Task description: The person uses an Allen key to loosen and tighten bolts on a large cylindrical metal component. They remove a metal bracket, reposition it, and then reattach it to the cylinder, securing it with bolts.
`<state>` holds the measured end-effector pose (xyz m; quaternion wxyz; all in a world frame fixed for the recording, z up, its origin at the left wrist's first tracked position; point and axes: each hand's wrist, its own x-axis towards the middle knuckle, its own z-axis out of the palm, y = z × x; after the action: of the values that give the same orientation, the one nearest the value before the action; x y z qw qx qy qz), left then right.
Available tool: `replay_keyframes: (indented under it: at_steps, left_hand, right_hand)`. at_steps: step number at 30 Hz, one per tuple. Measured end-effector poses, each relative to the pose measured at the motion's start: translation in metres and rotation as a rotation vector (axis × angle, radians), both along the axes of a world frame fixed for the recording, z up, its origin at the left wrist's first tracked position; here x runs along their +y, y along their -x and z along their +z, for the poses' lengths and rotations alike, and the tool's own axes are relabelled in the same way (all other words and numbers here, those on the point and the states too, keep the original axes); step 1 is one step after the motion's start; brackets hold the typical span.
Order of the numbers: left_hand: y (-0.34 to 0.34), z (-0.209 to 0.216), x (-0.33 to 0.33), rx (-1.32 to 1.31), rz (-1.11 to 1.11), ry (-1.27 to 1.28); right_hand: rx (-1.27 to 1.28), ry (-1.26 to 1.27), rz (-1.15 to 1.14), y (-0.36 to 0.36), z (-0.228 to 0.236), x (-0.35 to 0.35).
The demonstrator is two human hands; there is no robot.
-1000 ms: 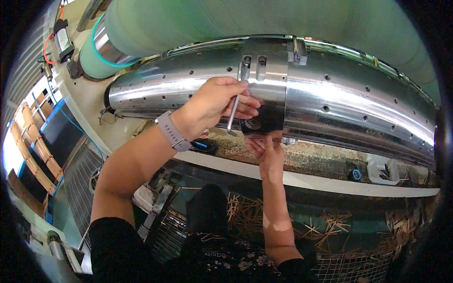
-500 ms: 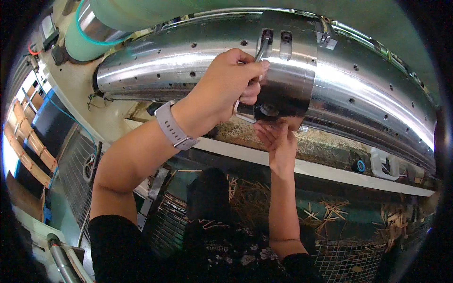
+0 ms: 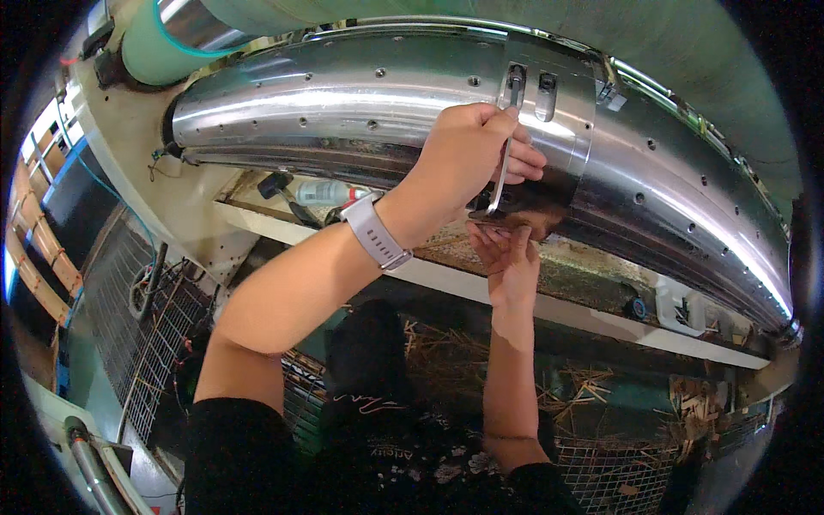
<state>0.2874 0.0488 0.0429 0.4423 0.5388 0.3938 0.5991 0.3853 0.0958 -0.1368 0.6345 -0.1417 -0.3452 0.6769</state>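
My left hand (image 3: 476, 150) pinches a bent hex key (image 3: 503, 176) between thumb and fingers, other fingers loosely extended. The key's upper end reaches a bolt (image 3: 517, 74) in the left slot of a curved metal plate (image 3: 558, 150). A second bolt (image 3: 547, 82) sits in the slot beside it. This plate wraps around a long, shiny steel cylinder (image 3: 335, 107) dotted with small holes. Below, my right hand (image 3: 512, 262) grips the plate's lower edge, palm side up; some fingertips are hidden by the edge.
On the ledge (image 3: 592, 311) under the cylinder lie a black-headed mallet (image 3: 276, 184), a clear bottle (image 3: 322, 191), a blue-and-black round thing (image 3: 636, 308) and a white plastic bin (image 3: 678, 309). Wire mesh (image 3: 618, 476) and scattered thin wood strips (image 3: 588, 382) are lower down.
My left hand has swung the hex key, which now stands more upright with its bent end lower. My right hand stays at the plate's lower edge. The whole view has shifted slightly.
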Motion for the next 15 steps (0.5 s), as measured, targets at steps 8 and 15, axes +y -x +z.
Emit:
replay_keyframes:
  at_steps: [8,15]
  left_hand:
    - [0.000,-0.009,0.011,-0.037,0.010,-0.090]
    - [0.009,-0.003,0.008,-0.012,-0.051,-0.042]
  right_hand:
    - [-0.330,-0.051,0.508,-0.024,0.046,-0.051]
    - [-0.099,-0.316,0.387,-0.011,0.093,-0.052]
